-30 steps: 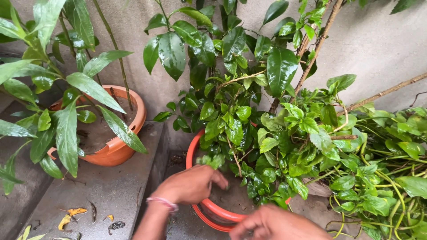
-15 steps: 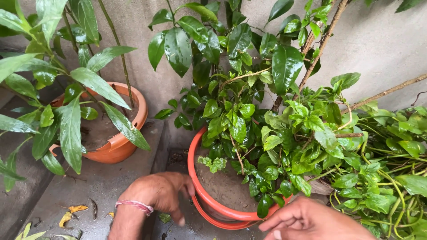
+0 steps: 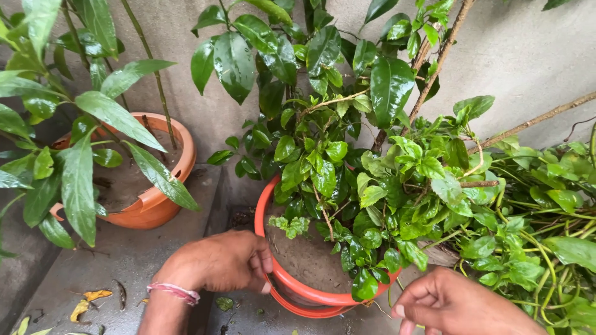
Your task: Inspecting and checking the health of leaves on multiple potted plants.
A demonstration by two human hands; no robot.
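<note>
A red-orange plastic pot (image 3: 308, 299) with brown soil (image 3: 305, 260) holds a glossy green shrub (image 3: 329, 164) and a small pale sprout (image 3: 289, 224). My left hand (image 3: 217, 262), a pink band on its wrist, is against the pot's left rim with curled fingers gripping the edge. My right hand (image 3: 459, 304) hovers low at the pot's right front, apart from the rim, fingers loosely bent and holding nothing.
A terracotta pot (image 3: 155, 209) with a long-leaved plant (image 3: 77, 180) stands on a raised concrete step (image 3: 130, 260) to the left. Dry yellow leaves (image 3: 87, 305) lie on the step. Tangled green vines (image 3: 546, 223) crowd the right. A grey wall (image 3: 528, 56) is behind.
My left hand left the soil, swung out left of the pot, then came back onto its rim. My right hand rose into view at the right front.
</note>
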